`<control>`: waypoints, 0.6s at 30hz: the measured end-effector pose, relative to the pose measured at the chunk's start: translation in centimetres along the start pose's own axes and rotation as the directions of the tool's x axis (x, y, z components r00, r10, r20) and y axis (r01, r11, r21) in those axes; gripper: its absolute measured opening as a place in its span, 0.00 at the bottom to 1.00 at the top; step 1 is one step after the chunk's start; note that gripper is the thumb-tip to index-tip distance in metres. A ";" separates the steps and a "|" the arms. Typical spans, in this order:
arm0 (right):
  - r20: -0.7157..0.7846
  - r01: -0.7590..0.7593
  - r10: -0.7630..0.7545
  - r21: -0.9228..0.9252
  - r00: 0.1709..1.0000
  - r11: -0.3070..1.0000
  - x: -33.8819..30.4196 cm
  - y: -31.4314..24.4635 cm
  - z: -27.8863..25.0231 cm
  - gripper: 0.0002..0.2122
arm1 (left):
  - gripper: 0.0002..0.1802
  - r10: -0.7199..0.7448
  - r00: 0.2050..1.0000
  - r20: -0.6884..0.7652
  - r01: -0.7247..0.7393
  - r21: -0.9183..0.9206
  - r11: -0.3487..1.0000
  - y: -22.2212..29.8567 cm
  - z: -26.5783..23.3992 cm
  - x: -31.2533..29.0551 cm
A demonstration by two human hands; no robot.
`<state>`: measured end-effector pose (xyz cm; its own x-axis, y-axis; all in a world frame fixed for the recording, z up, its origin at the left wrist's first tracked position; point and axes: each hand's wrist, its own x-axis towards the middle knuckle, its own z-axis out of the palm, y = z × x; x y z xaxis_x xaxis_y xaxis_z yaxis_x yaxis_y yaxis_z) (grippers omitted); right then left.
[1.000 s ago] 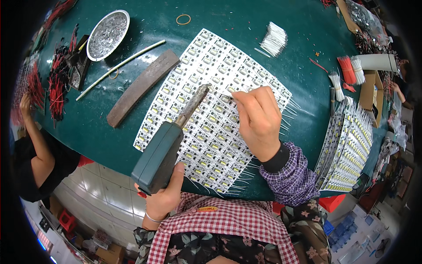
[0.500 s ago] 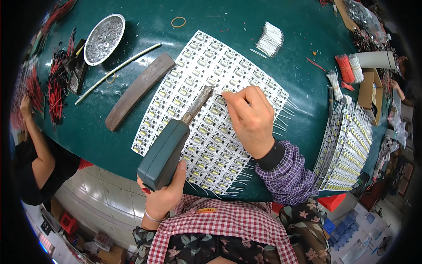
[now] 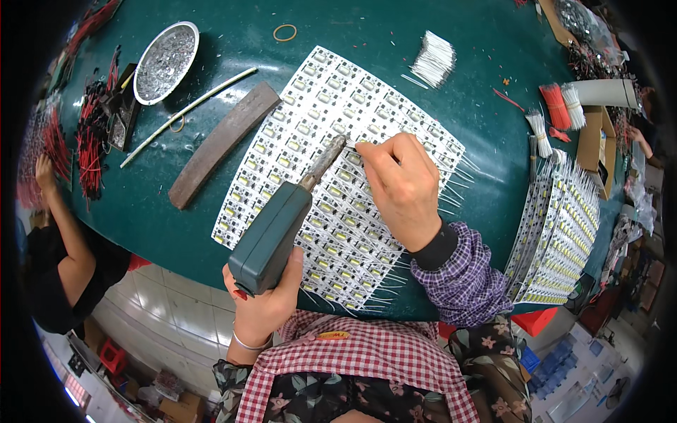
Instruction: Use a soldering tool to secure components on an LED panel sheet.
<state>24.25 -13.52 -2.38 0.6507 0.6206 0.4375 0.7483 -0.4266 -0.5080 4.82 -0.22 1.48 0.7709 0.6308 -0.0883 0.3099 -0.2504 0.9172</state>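
Observation:
My left hand point(image 3: 264, 310) is wrapped round the handle of a dark green soldering gun point(image 3: 271, 229) with a red trigger. The gun's tarnished metal tip points up and away, over a white LED circuit board panel point(image 3: 338, 88). Close beside the tip, my right hand point(image 3: 405, 187) pinches the end of a thin white wire point(image 3: 351, 145) between thumb and forefinger. Whether tip and wire touch is too small to make out. Rows of yellowish LEDs cover the panel, and white wires stick out along its right and near edges.
Left of the panel lie a brown bar point(image 3: 226, 144), a thin pale rod point(image 3: 187, 116) and a bowl point(image 3: 197, 51) of metal scraps. A white wire bundle point(image 3: 433, 60) lies beyond. Stacked LED panels point(image 3: 553, 233) stand at right. Another person's arm point(image 3: 70, 240) reaches in at left.
The soldering gun has shifted slightly up and right, bringing its tip nearer the pinched wire. My right hand has hardly moved. The other person's arm at left has moved a little.

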 end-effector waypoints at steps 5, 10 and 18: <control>0.008 0.018 -0.018 0.000 1.000 1.000 -0.1 0.1 0.1 0.11 | 0.09 0.028 1.000 -0.006 -0.028 0.087 0.996 -0.3 -0.1 -0.4; 0.012 0.025 -0.025 -0.014 1.000 1.000 -0.1 0.0 0.1 0.11 | 0.17 0.012 0.998 -0.064 -0.008 0.065 0.998 -0.3 -1.6 -1.1; 0.002 0.011 -0.011 -0.026 1.000 1.000 -0.2 0.1 0.0 0.10 | 0.29 0.265 0.949 -0.174 -0.257 0.064 0.964 4.7 -6.1 2.5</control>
<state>24.14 -13.70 -2.50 0.6425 0.6262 0.4417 0.7584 -0.4370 -0.4836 4.81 4.69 7.98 0.7167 0.6596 0.2263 0.1364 -0.4508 0.8821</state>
